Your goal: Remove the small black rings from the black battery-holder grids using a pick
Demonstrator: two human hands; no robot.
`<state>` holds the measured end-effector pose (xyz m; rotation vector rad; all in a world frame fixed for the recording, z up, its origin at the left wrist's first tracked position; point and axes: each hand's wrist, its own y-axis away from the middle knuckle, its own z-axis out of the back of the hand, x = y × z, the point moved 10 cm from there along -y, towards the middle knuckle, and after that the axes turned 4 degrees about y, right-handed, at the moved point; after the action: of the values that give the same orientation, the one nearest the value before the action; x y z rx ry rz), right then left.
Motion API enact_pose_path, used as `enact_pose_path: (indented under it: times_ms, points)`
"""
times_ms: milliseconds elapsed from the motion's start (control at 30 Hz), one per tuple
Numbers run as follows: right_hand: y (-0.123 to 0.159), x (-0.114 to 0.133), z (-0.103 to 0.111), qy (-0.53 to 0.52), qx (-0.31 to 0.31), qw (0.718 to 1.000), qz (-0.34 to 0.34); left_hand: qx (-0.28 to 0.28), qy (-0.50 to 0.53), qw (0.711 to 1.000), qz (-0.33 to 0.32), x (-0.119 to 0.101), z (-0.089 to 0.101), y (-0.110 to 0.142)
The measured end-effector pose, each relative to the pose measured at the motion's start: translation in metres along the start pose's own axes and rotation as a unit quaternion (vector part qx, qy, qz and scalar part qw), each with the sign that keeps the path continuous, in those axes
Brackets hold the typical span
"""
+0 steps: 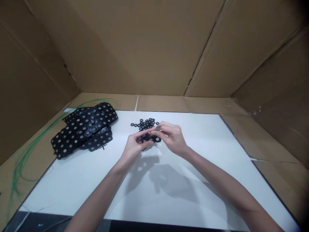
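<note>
My left hand is shut on a tangled clump of black rubber rings at the middle of the white board. My right hand sits just to the right, its fingertips closed together against my left fingers. Whether they pinch a small item is hidden. Behind both hands lies a loose pile of small black rubber rings. Off to the left, apart from my hands, are overlapping black sheets with rows of round pale dots.
Brown cardboard walls rise behind and beside the white board. Thin green wires curve across the cardboard to the left of the board. My forearms and their shadows cross the board's near half.
</note>
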<state>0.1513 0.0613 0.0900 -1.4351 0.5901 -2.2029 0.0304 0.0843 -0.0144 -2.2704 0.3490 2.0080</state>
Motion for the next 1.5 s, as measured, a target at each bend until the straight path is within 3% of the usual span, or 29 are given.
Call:
enact_pose_path:
  times_ms: [133, 200, 333, 433, 700, 1167, 1500]
  points:
    - [0.004, 0.006, 0.075, -0.110, -0.219, 0.969, -0.025, -0.030, -0.039, 0.999, 0.008, -0.002, 0.010, -0.002]
    - [0.003, 0.008, 0.087, -0.108, -0.226, 0.968, -0.035, -0.034, -0.044, 0.998, -0.007, -0.006, 0.011, -0.002]
    - [-0.005, -0.006, 0.059, -0.109, -0.114, 0.984, -0.088, -0.044, -0.014, 0.999, -0.029, -0.012, 0.013, -0.003]
    - [-0.004, -0.018, 0.035, -0.136, -0.073, 0.982, -0.110, -0.060, -0.008, 0.997, -0.046, -0.014, 0.015, -0.002]
    - [0.001, -0.020, 0.023, -0.144, -0.069, 0.981, -0.108, -0.074, -0.069, 0.990, -0.098, -0.028, 0.013, 0.006]
    - [0.003, -0.021, 0.019, -0.152, -0.077, 0.981, -0.091, -0.090, -0.122, 0.982, -0.113, -0.031, 0.012, 0.010]
    - [0.005, -0.023, 0.013, -0.147, -0.077, 0.982, -0.090, -0.067, -0.101, 0.989, -0.090, -0.024, 0.008, 0.008]
